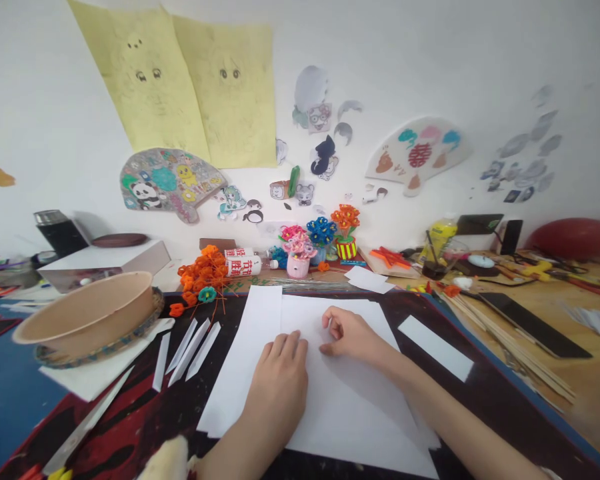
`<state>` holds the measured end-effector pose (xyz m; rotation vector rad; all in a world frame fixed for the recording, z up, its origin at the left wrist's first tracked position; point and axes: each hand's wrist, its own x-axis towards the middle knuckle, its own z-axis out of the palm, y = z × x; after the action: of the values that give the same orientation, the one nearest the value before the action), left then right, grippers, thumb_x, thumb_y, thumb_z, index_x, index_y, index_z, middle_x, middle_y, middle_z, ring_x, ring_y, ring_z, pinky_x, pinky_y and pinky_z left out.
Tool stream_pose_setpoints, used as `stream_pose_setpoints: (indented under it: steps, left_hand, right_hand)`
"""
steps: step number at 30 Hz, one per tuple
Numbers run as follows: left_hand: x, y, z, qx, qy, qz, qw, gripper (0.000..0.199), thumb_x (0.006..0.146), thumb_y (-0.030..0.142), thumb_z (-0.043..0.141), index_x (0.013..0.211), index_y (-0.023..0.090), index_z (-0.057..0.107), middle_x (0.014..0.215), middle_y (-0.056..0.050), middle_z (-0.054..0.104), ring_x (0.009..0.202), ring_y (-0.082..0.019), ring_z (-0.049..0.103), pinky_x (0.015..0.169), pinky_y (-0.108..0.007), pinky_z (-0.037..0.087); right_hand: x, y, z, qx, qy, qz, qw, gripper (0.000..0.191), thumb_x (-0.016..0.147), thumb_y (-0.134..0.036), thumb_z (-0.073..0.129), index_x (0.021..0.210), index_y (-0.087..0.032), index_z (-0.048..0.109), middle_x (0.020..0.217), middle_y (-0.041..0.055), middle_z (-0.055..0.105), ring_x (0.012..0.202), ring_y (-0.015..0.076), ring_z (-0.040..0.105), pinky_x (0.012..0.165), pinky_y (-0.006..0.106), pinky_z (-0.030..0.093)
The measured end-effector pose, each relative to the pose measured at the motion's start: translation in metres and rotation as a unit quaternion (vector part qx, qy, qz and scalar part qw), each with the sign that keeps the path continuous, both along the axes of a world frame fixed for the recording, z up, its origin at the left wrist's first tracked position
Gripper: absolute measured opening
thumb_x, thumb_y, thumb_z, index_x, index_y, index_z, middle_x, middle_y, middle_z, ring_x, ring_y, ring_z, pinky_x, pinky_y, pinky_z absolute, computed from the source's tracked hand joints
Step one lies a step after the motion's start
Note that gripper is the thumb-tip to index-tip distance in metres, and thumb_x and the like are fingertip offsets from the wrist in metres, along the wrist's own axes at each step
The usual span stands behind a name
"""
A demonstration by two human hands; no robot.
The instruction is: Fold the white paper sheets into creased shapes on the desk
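A pile of white paper sheets [360, 427] lies before me on the dark mat. My left hand [280, 373] rests flat on the top sheet, fingers stretched out and side by side. Just right of it, my right hand [347, 337] hovers over or touches the same paper. Its fingers are curled, with a gap between thumb and forefinger, and I see nothing held there. A narrow white paper strip [263, 307] lies along the pile's upper left. Several folded white paper strips [187, 353] are on the mat to the left, and a single white strip [436, 347] is to the right.
A beige oval basin [85, 313] stands left, with scissors [87, 427] below it. Orange craft flowers [207, 270], white bottles [243, 267] and small flower pots [297, 267] line the back. Thin wooden sticks [510, 347] and a black flat object [535, 325] lie right.
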<state>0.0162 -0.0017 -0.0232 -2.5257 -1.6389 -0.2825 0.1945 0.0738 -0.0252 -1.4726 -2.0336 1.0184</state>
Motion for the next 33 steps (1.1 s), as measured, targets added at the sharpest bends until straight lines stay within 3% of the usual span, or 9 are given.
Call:
stream_pose_setpoints:
  steps: [7,13,17,19,22,26,33]
  left_hand:
    - [-0.002,0.0,0.001,-0.006,0.014,-0.004,1.0,0.041,0.083,0.002,0.042,0.118,0.014,0.059,0.131,-0.012,0.058,0.112,-0.028,0.054,0.091,-0.041,0.046]
    - [-0.004,-0.001,0.003,-0.032,0.014,-0.009,0.999,0.043,0.084,0.004,0.04,0.122,0.012,0.059,0.136,-0.013,0.055,0.116,-0.029,0.053,0.095,-0.042,0.045]
    - [-0.005,0.0,0.0,-0.036,0.008,-0.013,0.999,0.043,0.084,0.004,0.04,0.123,0.011,0.059,0.136,-0.014,0.055,0.116,-0.03,0.053,0.095,-0.044,0.045]
    - [-0.005,0.001,-0.001,-0.033,0.008,-0.016,0.999,0.043,0.084,0.005,0.04,0.122,0.011,0.059,0.136,-0.014,0.055,0.116,-0.031,0.053,0.095,-0.044,0.045]
    - [-0.005,0.001,-0.003,-0.025,0.008,-0.022,0.999,0.042,0.084,0.004,0.04,0.12,0.011,0.059,0.135,-0.014,0.056,0.114,-0.031,0.054,0.093,-0.044,0.046]
    - [-0.005,0.0,-0.002,-0.017,0.016,-0.022,1.0,0.041,0.083,0.004,0.041,0.118,0.011,0.06,0.132,-0.014,0.057,0.111,-0.03,0.055,0.091,-0.043,0.047]
    - [-0.005,-0.002,0.003,-0.03,0.011,-0.02,0.999,0.039,0.083,0.005,0.042,0.118,0.01,0.059,0.132,-0.014,0.057,0.112,-0.03,0.054,0.093,-0.043,0.046]
  right_hand:
    - [-0.001,0.015,0.023,-0.05,-0.126,0.061,0.989,0.025,0.059,-0.03,0.078,0.057,-0.02,0.055,0.054,-0.0056,0.054,0.053,0.012,0.049,0.048,0.024,0.033]
    - [-0.006,0.019,0.051,-0.12,-0.271,0.116,0.948,0.035,0.071,-0.038,0.068,0.042,-0.019,0.059,0.042,-0.0017,0.052,0.042,0.0115,0.044,0.047,0.027,0.036]
    - [-0.017,0.022,0.061,-0.179,-0.345,0.157,0.908,0.029,0.08,-0.032,0.065,0.058,-0.013,0.067,0.057,0.0013,0.062,0.05,0.0113,0.053,0.055,0.026,0.045]
    - [-0.024,0.025,0.062,-0.216,-0.385,0.173,0.88,0.023,0.086,-0.033,0.063,0.086,-0.01,0.07,0.085,0.0063,0.069,0.071,0.0163,0.063,0.068,0.031,0.052]
    - [-0.035,0.027,0.064,-0.253,-0.436,0.186,0.843,0.033,0.093,-0.033,0.059,0.121,-0.016,0.057,0.12,0.0091,0.06,0.1,0.0224,0.062,0.083,0.042,0.053]
    - [-0.05,0.021,0.07,-0.25,-0.489,0.182,0.816,0.033,0.093,-0.032,0.059,0.122,-0.017,0.056,0.122,0.0089,0.059,0.101,0.0226,0.062,0.084,0.043,0.053]
    - [-0.063,0.013,0.073,-0.193,-0.546,0.172,0.797,0.033,0.093,-0.032,0.058,0.122,-0.017,0.056,0.122,0.0088,0.059,0.101,0.0225,0.062,0.084,0.043,0.053]
